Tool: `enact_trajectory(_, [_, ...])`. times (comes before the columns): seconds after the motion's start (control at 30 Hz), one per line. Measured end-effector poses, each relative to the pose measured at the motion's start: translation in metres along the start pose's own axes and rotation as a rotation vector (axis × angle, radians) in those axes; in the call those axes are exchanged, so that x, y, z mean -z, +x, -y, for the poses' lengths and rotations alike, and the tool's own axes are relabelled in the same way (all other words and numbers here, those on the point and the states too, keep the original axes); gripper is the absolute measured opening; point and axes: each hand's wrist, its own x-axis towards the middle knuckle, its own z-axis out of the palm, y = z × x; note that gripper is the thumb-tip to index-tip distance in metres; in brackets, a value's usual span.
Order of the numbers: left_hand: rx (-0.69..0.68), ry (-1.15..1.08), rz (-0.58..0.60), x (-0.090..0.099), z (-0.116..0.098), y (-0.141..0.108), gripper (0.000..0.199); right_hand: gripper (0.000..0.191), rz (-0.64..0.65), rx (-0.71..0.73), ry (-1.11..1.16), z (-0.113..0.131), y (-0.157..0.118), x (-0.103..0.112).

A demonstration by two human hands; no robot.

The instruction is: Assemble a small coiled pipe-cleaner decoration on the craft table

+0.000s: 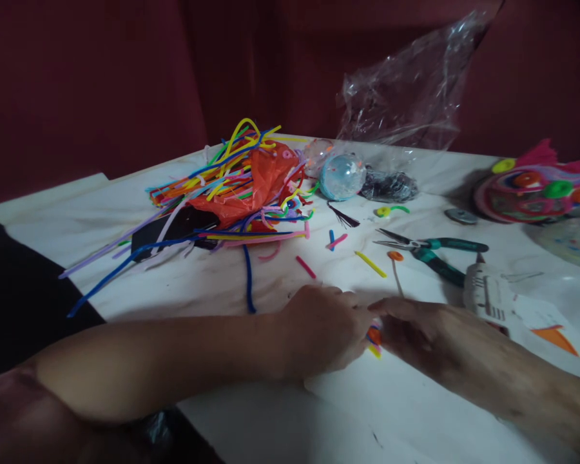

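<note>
Near the middle of the white table, my left hand [326, 328] is curled with its knuckles up. My right hand [415, 325] meets it from the other side, fingers bent inward. Between them pokes out a small pipe-cleaner piece [375, 336] in orange, yellow, blue and pink; both hands close on it, and my fingers hide most of its shape. Just beyond the hands lie an orange coil with a pale stem [395, 256], a yellow pipe-cleaner bit [370, 264], a pink bit [306, 267] and a crossed blue and pink pair [336, 241].
Needle-nose pliers [430, 248] with green handles lie open beside a white glue gun [488, 293] on the right. A heap of pipe cleaners [236, 174] covers the back left. Behind stand a clear ball [343, 175], a plastic bag [406, 90] and a colourful decorated ball [531, 193].
</note>
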Motion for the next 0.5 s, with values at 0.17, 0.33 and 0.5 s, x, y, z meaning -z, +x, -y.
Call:
enact_trajectory(0.17, [0.024, -0.013, 0.087, 0.006, 0.001, 0.002, 0.012, 0.024, -0.007, 0.009, 0.026, 0.0, -0.001, -0.001])
enact_trajectory(0.33, [0.023, -0.006, 0.119, 0.01, 0.001, 0.002, 0.012, 0.025, -0.076, 0.031, -0.028, -0.002, -0.001, -0.002])
enact_trajectory(0.5, [0.0, -0.019, 0.085, 0.013, 0.001, -0.001, 0.012, 0.032, -0.065, 0.058, 0.044, -0.003, 0.004, -0.002])
